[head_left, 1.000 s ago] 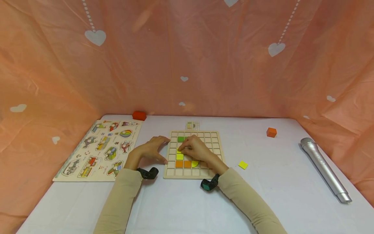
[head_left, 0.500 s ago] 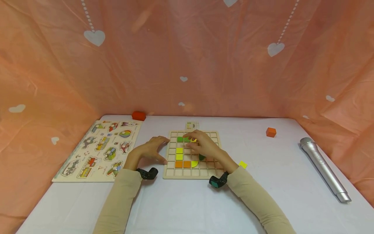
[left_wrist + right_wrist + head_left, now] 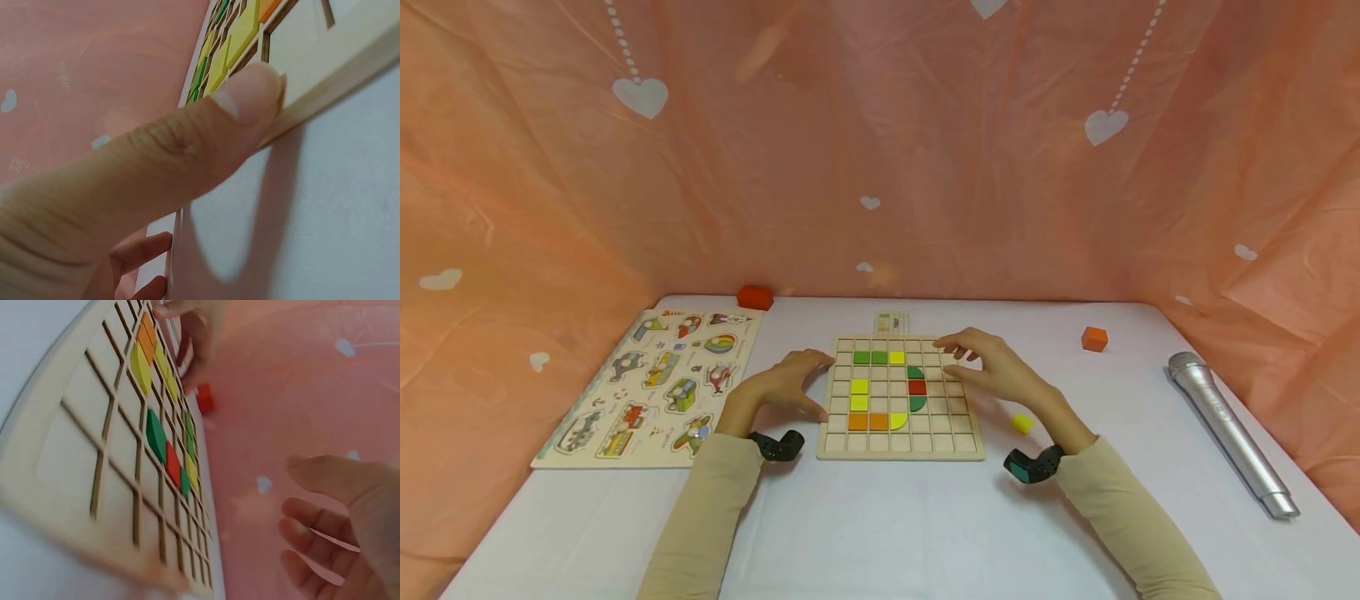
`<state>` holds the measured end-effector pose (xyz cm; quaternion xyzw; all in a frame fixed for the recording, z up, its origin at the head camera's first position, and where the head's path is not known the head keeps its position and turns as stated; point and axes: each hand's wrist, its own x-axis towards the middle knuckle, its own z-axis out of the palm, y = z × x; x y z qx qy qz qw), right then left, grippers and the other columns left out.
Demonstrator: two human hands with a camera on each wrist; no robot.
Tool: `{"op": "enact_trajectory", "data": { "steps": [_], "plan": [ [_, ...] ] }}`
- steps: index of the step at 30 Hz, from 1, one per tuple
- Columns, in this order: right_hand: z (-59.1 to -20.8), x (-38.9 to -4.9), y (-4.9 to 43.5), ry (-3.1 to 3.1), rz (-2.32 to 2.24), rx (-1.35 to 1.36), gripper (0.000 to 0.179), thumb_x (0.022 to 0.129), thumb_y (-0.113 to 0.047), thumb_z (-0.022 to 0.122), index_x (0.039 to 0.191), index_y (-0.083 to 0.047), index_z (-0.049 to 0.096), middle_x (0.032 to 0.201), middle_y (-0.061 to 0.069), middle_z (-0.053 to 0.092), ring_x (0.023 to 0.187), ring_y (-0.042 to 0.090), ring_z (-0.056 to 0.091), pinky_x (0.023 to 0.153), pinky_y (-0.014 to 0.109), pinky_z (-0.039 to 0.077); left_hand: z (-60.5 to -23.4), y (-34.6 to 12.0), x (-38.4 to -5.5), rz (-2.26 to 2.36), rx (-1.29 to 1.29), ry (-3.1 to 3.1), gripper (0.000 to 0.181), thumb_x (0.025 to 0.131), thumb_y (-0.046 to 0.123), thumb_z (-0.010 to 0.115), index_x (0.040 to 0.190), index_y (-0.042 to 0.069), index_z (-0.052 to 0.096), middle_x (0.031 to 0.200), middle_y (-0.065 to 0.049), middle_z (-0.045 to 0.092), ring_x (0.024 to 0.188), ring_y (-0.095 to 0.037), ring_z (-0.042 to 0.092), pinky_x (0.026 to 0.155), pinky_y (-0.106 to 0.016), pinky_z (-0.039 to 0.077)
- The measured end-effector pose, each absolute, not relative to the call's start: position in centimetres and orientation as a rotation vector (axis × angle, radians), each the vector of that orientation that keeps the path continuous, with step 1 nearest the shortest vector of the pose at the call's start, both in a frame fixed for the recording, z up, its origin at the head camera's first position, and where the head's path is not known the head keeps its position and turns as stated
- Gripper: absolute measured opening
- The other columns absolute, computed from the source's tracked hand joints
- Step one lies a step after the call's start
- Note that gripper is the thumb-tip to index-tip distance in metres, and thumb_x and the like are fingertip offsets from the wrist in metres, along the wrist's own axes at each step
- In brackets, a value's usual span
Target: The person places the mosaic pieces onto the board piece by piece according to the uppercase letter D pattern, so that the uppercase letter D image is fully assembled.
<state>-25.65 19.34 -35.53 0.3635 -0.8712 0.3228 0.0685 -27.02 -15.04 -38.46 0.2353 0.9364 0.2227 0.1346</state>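
A square wooden grid board (image 3: 951, 446) lies flat in the middle of the table. Green tiles (image 3: 871, 357), yellow tiles (image 3: 859, 394), orange tiles (image 3: 868, 422) and one red tile (image 3: 917, 387) sit in its cells. My left hand (image 3: 786, 382) rests at the board's left edge, its thumb (image 3: 244, 100) touching the frame. Over the upper right of the board hovers my right hand (image 3: 992, 364), fingers loosely bent and holding nothing. A loose yellow tile (image 3: 1022, 423) lies on the cloth near that wrist.
Left of the board lies a picture puzzle (image 3: 647, 392), with a red block (image 3: 755, 297) behind it. A small pattern card (image 3: 892, 322) is beyond the board. An orange cube (image 3: 1094, 339) and a silver microphone (image 3: 1232, 433) stand out on the right.
My right hand has let go of a yellow tile on the board's left side and moved right, uncovering the green, yellow and red tiles. The left hand has stayed in place.
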Motion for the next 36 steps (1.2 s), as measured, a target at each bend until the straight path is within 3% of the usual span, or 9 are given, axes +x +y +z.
{"op": "enact_trajectory", "data": {
  "steps": [15,26,36],
  "plan": [
    [-35.7,-24.0,25.8,-2.69,0.852,0.957,0.042,0.074,-0.011,0.078,0.113,-0.005,0.062,0.103,0.01,0.064,0.085,0.019,0.056,0.073,0.035,0.052,-38.4,-15.0,-26.8,0.667,0.668,2.713,0.092,0.064,0.034,0.084,0.139,0.006,0.039,0.146,-0.017,0.034,0.134,-0.036,0.026,0.111,-0.053,0.021],
    [-36.9,-23.5,27.9,-2.815,0.897,0.945,0.04,0.076,-0.018,0.077,0.111,-0.006,0.064,0.093,0.006,0.064,0.083,0.019,0.057,0.072,0.031,0.051,-38.5,-15.0,-27.1,0.642,0.649,2.716,0.092,0.065,0.032,0.084,0.14,0.008,0.039,0.147,-0.015,0.034,0.135,-0.035,0.025,0.111,-0.051,0.022],
    [-38.2,-23.8,28.0,-3.056,0.936,0.996,0.033,0.07,-0.026,0.082,0.095,-0.012,0.066,0.083,-0.003,0.06,0.077,0.012,0.053,0.069,0.023,0.048,-38.5,-15.1,-27.1,0.653,0.732,2.715,0.092,0.064,0.031,0.085,0.138,0.003,0.04,0.144,-0.019,0.037,0.133,-0.037,0.028,0.111,-0.051,0.022]
  ]
}}
